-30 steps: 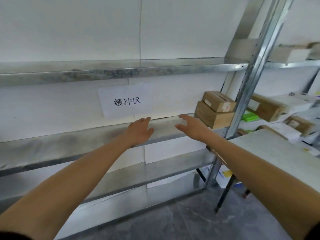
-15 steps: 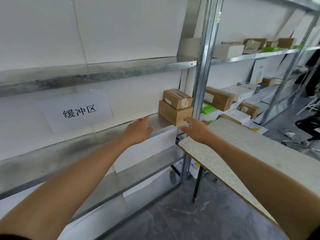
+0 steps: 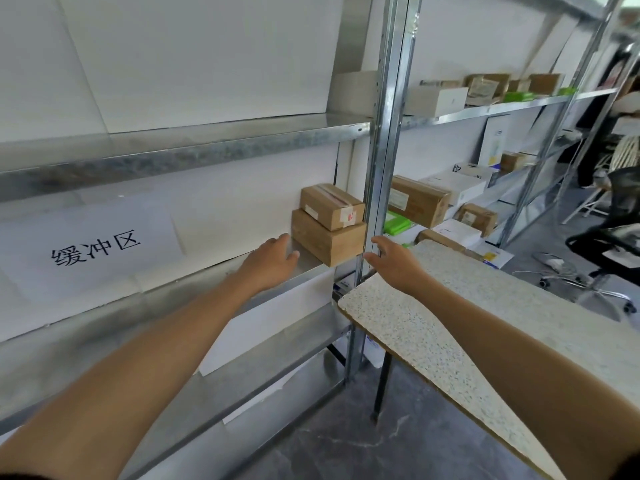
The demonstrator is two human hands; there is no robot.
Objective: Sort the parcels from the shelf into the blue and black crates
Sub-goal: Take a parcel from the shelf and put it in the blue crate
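Observation:
Two brown cardboard parcels are stacked at the right end of the metal shelf [image 3: 207, 282]: a small taped parcel [image 3: 331, 206] on top of a larger parcel [image 3: 329, 240]. My left hand [image 3: 268, 263] stretches over the shelf just left of the larger parcel, fingers straight, holding nothing. My right hand [image 3: 394, 263] is open at the parcel's right, beside the shelf upright [image 3: 377, 168], fingertips near its front corner. No blue or black crate is in view.
A speckled tabletop [image 3: 485, 323] juts in under my right arm. Further shelves on the right carry several parcels, among them a long brown box [image 3: 417, 200] and white boxes [image 3: 457, 183]. A paper sign [image 3: 90, 244] hangs on the wall. A seated person and chair [image 3: 620, 216] are far right.
The view has swung right, bringing the stacked parcels closer to centre. Both hands have moved right along the shelf and now flank the larger parcel.

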